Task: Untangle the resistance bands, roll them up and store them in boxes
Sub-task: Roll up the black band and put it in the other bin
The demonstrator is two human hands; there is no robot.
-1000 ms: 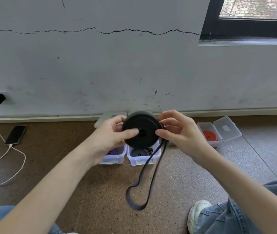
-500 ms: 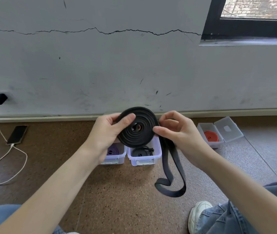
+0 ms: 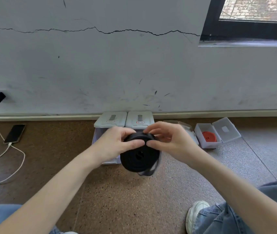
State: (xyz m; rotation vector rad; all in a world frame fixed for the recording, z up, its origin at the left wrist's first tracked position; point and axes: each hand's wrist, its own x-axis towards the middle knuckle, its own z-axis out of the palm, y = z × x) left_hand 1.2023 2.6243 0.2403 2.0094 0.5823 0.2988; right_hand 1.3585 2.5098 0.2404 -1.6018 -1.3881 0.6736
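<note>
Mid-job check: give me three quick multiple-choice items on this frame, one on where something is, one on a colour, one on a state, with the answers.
1. Where does the phone lie?
A. on the floor at the left, near the wall
B. inside a box
C. on the windowsill

2. What colour is the rolled band in the small open box at the right?
A. yellow
B. red
C. white

3. How is the black band held?
A. lying flat on the floor
B. wound into a coil, gripped by both hands
C. hanging from one hand, fully unrolled

Answers:
1 A, the phone rests on the brown floor with a white cable plugged in.
2 B, a red roll sits in that box.
3 B, the left hand and the right hand both clasp the coil in the air, with only a short tail loose.
</note>
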